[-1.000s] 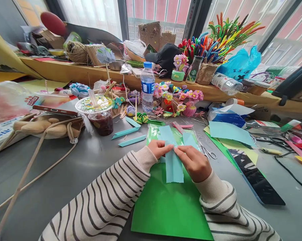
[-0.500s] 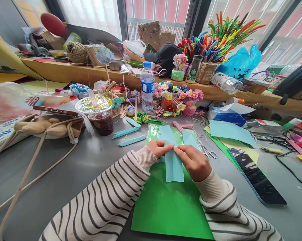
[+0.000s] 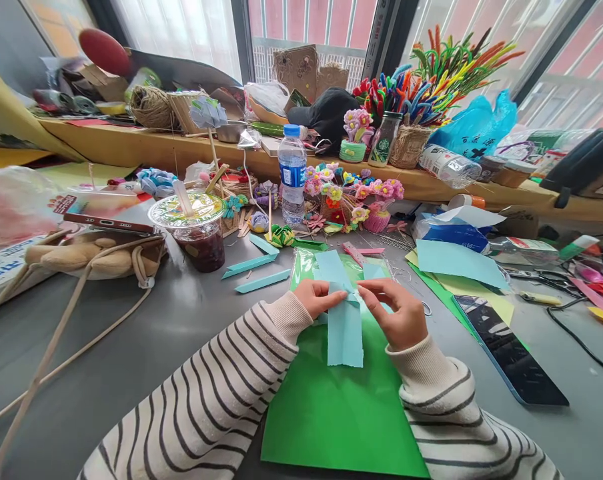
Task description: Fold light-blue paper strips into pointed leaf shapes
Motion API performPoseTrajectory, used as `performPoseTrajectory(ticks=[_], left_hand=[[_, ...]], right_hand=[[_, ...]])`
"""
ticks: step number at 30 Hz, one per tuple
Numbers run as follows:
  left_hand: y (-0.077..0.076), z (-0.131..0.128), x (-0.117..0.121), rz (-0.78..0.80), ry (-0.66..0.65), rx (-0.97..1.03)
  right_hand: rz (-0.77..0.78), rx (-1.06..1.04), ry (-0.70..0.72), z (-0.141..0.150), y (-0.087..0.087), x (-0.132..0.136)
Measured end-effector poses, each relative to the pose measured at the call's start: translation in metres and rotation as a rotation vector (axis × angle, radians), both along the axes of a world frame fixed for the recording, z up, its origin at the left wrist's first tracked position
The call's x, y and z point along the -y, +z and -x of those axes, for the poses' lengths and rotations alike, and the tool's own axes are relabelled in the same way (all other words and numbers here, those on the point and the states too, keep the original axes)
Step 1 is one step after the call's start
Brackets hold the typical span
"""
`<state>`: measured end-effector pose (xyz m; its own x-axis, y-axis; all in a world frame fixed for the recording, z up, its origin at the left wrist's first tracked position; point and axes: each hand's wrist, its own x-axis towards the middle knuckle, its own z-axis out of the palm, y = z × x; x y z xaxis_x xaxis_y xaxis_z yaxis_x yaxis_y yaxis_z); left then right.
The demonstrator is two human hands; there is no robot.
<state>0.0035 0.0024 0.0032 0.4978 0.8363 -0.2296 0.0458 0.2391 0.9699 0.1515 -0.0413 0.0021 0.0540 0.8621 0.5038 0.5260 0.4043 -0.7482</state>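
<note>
A light blue paper strip (image 3: pixel 345 337) with a lengthwise crease and a ragged lower end is held over a green sheet (image 3: pixel 331 420). My left hand (image 3: pixel 315 299) grips its left side, thumb on top, fingers underneath. At the strip's right edge, my right hand (image 3: pixel 394 310) pinches with thumb and index fingertip at a crumpled spot across the middle. Whether this spot is torn or folded I cannot tell. More light blue paper (image 3: pixel 331 263) lies just beyond, on a clear plastic sleeve (image 3: pixel 304 267).
Folded light blue strips (image 3: pixel 263 281) lie at left, near a lidded drink cup (image 3: pixel 196 250). A water bottle (image 3: pixel 292 177) stands behind. At right are a phone (image 3: pixel 509 350), a blue paper sheet (image 3: pixel 461 262) and scissors (image 3: pixel 546 277). Crafted flowers (image 3: pixel 381 193) line the back.
My right hand has shifted slightly right, its fingertips now at the strip's edge instead of its middle. The strip's middle looks more crumpled. My left hand keeps its hold.
</note>
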Motion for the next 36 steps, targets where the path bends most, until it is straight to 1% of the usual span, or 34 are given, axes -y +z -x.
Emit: performPoseTrajectory(ticks=[1, 3, 5, 7, 10, 14, 17, 24, 28, 32, 36], left_hand=[[0.0, 0.0, 0.0, -0.008, -0.028, 0.001], [-0.001, 0.0, 0.001, -0.027, -0.078, 0.007], [-0.002, 0.0, 0.002, -0.049, -0.107, 0.012], [-0.002, 0.0, 0.002, -0.066, -0.122, 0.016], [-0.001, 0.0, 0.003, -0.081, -0.135, 0.013], [-0.002, 0.0, 0.002, -0.088, -0.147, -0.004], [-0.003, 0.0, 0.002, -0.093, -0.148, -0.007], [-0.004, 0.0, 0.001, -0.083, -0.153, -0.002], [-0.004, 0.0, 0.0, -0.093, -0.14, -0.037], [-0.003, -0.001, 0.0, -0.103, -0.131, -0.094], [-0.005, -0.001, -0.001, -0.078, -0.146, -0.047]], right_hand=[[0.1, -0.095, 0.02, -0.001, 0.0, -0.001], [0.284, -0.22, 0.084, -0.003, 0.0, -0.004], [0.408, -0.302, 0.134, -0.004, 0.0, -0.005], [0.485, -0.38, 0.158, -0.004, 0.0, -0.007], [0.556, -0.505, 0.165, -0.003, -0.003, -0.008], [0.59, -0.637, 0.158, -0.002, -0.008, -0.008], [0.591, -0.67, 0.154, -0.001, -0.009, -0.008], [0.574, -0.683, 0.17, -0.001, -0.009, -0.007], [0.54, -0.631, 0.13, -0.001, -0.009, -0.008], [0.525, -0.626, 0.102, -0.001, -0.01, -0.009], [0.558, -0.667, 0.107, 0.0, -0.012, -0.009]])
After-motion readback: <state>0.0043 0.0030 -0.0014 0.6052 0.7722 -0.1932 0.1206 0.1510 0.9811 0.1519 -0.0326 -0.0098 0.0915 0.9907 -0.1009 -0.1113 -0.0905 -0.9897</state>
